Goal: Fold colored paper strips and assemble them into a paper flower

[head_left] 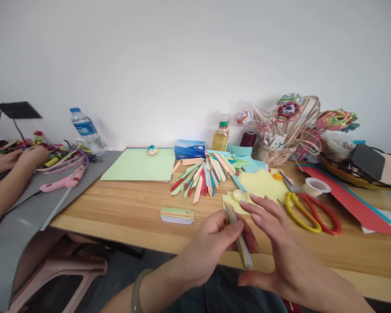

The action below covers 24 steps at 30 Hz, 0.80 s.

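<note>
My left hand [206, 243] grips a small stack of folded paper strips [243, 252] between thumb and fingers, above the table's front edge. Just right of the stack, my right hand [282, 248] is open, its fingers spread and thumb apart. Left of my hands, another few folded paper strips [177, 215] in green, yellow and lilac lie on the wood. Behind them spreads a pile of folded strips [198, 184] in red, green, peach and blue. A roll of tape [240, 195] rests on yellow paper [263, 183] beyond my fingers.
Scissors with yellow and red handles [313, 213] and a white ribbon spool [316, 187] lie right. Behind stand a tissue pack [190, 149], an oil-coloured bottle [220, 134] and a basket [273, 154] with paper flowers. Green paper [140, 164] lies left; another person's hands [32, 156] work further left.
</note>
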Tool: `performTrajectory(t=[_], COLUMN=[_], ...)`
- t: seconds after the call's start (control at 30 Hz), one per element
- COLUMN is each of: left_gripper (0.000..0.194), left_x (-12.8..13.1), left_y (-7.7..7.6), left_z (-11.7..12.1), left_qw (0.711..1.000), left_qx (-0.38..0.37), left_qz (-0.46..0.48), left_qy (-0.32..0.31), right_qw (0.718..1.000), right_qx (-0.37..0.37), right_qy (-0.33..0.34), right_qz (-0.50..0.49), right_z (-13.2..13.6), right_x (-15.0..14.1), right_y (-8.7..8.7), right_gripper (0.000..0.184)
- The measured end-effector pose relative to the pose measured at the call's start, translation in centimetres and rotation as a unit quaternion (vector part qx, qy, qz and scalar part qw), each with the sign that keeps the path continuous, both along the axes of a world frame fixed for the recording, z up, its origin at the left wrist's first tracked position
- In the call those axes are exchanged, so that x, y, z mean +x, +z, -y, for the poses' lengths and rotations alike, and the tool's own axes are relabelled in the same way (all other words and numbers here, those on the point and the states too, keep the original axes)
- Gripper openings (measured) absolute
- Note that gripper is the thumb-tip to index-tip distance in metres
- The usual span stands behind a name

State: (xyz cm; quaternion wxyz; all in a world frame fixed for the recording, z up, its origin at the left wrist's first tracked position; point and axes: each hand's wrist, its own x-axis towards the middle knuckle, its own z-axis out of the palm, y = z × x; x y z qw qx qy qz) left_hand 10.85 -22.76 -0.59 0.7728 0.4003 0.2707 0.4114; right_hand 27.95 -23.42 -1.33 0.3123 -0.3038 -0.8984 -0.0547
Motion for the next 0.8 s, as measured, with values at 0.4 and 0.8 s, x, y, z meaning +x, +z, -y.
performTrajectory(t=[0.4,0.8], left_gripper=[0.028,0.024], left_x=[0.0,-0.3], left_y=[-0.1,-0.2], left_z=[0.2,0.3], left_qw=[0.997,0.996], left_qx=[-0.01,0.069], left_qz=[0.041,-0.045], left_qy=[-0.067,-0.043], right_qw=[0.997,0.988], right_qx=[-0.069,-0.033], right_qy=[0.003,-0.088], right_qz=[0.032,-0.126], right_z=[0.0,0.6], right_x=[0.0,-0.5], right_y=[0.1,1.4], right_gripper=[0.103,0.037])
